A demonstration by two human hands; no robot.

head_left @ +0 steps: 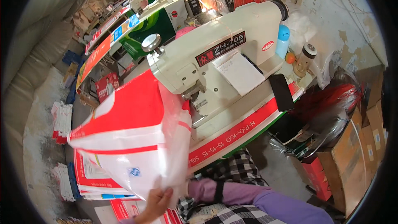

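A large red and white woven sack [132, 108] hangs in front of me, beside the sewing machine [178, 66], its plastic-like surface creased on the right side. My left hand [156, 204] pinches the sack's lower edge between thumb and fingers. From the lower right my right arm, in a purple sleeve [236, 193] with a dark band, reaches to the sack's lower right edge. Behind the sack my right hand is hidden, so its fingers do not show. The sack's upper right part lies close to the machine's needle and presser area [197, 97]; whether it touches cannot be made out.
A notepad [240, 72] with a pen and a black phone [281, 92] lie on the machine table. A blue bottle [282, 41], an orange fruit [290, 58] and a jar [305, 60] stand behind. Stacked sacks [97, 174] lie lower left; cardboard boxes [352, 161] stand right.
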